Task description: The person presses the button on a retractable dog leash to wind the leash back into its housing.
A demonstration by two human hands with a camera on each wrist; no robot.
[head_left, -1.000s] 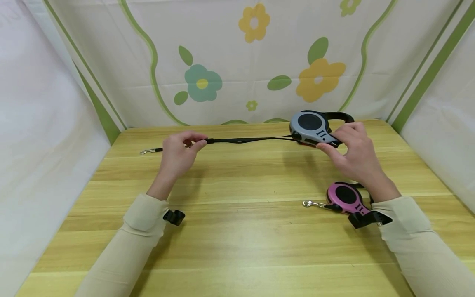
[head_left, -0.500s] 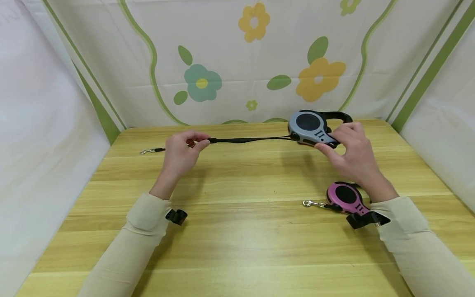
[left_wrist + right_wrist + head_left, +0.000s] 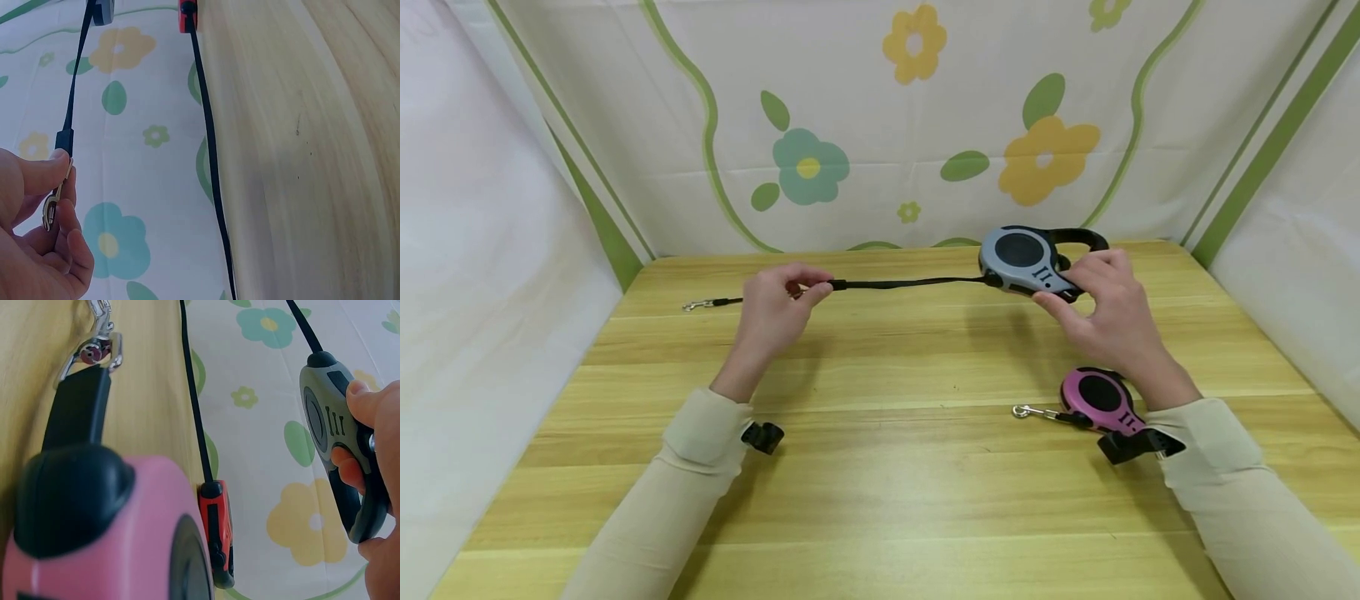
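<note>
My right hand (image 3: 1108, 312) grips the grey leash (image 3: 1026, 262) just above the tabletop (image 3: 880, 492) at its far right, thumb on the button. My left hand (image 3: 771, 312) pinches the clip (image 3: 51, 206) at the strap's (image 3: 910, 283) end, strap taut between my hands. Risk: the pinch on that clip is small — if it slips while the spring pulls, the strap whips back and the metal hits my right fingers. A red leash (image 3: 217, 540) lies right behind, its cord (image 3: 209, 156) running alongside — easy to snag. Pink leash (image 3: 1101, 402) sits near my right wrist; could get knocked.
</note>
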